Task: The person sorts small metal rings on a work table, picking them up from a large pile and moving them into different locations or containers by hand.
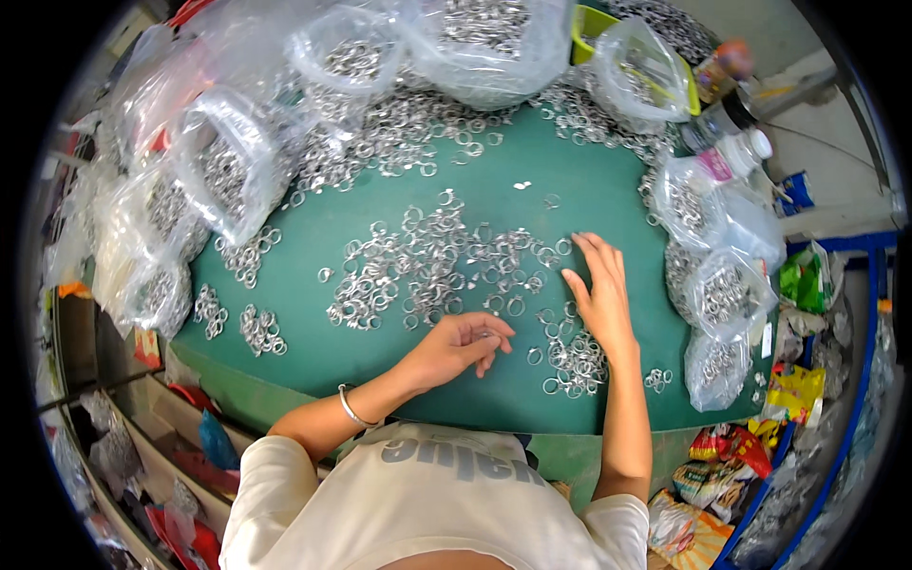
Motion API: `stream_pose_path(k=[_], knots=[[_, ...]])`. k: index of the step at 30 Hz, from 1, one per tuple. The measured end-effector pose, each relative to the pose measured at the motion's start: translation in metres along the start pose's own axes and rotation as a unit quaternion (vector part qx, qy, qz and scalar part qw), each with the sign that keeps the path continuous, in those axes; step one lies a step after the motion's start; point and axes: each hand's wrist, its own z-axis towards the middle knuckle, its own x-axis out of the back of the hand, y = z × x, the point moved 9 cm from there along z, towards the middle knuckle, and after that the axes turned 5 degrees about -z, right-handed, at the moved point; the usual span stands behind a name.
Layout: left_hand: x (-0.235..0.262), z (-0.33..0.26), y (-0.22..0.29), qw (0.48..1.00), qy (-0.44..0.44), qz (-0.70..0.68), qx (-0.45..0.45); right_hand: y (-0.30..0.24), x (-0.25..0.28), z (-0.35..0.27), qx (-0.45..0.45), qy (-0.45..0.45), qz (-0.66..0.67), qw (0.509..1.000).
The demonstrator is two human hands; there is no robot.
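Observation:
Small silver metal rings (pixel 408 261) lie in a loose spread on the green tabletop (pixel 313 356). My left hand (pixel 461 344), with a bangle (pixel 353 408) at its wrist, hovers at the near edge of that spread. Its fingers are loosely bent, and no ring shows in them. My right hand (pixel 601 290) lies to the right of the spread with fingers stretched out and thumb apart. Its fingertips are beside a ring (pixel 563 247) at the edge. Just below the right hand is a smaller pile of rings (pixel 575 364), partly beside my forearm.
Small ring clusters sit at the left (pixel 263 330) and right (pixel 657 380). A dense bank of rings (pixel 380 142) lines the far side. Clear bags of rings (pixel 223 171) ring the table, with more bags (pixel 727 294) at right. A white bottle (pixel 736 155) stands far right.

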Motion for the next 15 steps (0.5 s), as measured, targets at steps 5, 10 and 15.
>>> stream_pose_path(k=[5, 10, 15], knots=[[0.013, -0.024, -0.006, 1.0, 0.011, -0.018, -0.011, -0.022, -0.032, -0.005, 0.016, -0.087, -0.041, 0.995], [0.033, -0.044, -0.005, 0.992, 0.089, -0.072, -0.052, -0.049, -0.023, -0.01, 0.039, -0.028, 0.004, 0.999], [0.05, -0.063, -0.014, 0.986, 0.158, -0.01, -0.051, -0.079, -0.044, 0.001, 0.106, -0.028, -0.007, 0.994]])
